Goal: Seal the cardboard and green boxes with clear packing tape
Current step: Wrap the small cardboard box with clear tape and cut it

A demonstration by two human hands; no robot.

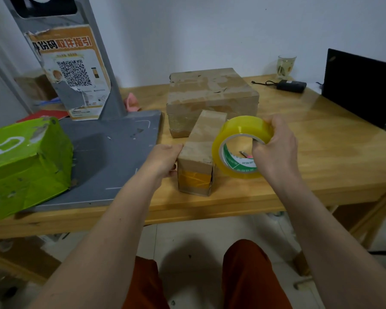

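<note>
Head view: looking down at a wooden bench (pixel 321 157). Left hand (pixel 163 160) gripping the left side of a small, narrow brown cardboard box (pixel 198 157) near the front edge, fingers curled round its side, steadying it. Right hand (pixel 274 150) holding up a roll of clear, yellow-tinted packing tape (pixel 236 139) just right of that box, fingers hooked through the core, thumb over the rim. Possibly a free tape end running toward the box, though hard telling from here. Larger square cardboard box (pixel 212 97) sitting behind, toward the back edge; crumpled green box (pixel 25 163) resting on a grey metal base plate (pixel 112 152) at the front left corner.

Risking a crooked or wrinkled strip if pulling the roll off-line, and the light box sliding or tipping under tape tension should the steadying grip slacken.
</note>
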